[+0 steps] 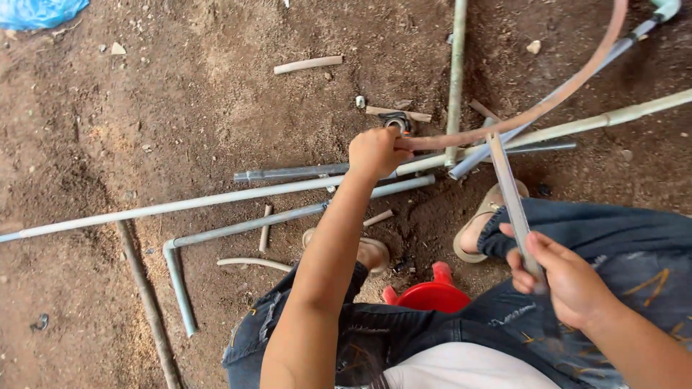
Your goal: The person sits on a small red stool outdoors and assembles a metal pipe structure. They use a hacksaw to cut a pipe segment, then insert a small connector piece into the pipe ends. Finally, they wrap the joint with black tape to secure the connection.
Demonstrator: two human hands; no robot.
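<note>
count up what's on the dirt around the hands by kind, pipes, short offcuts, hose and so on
Long grey pipes: 6, e.g. the longest one and the elbow pipe
Short offcuts: about 6, e.g.
Reddish hose, held by the left hand: 1
Flat blade, held by the right hand: 1
Red stool: 1
Blue bag: 1
Total: about 16

Left hand [375,151] on the bent brownish hose [555,101] above the long grey plastic pipes [216,202], red plastic stool [431,294] below the pipes, right hand [566,277] with a flat metal blade [510,191] right of the stool
</note>
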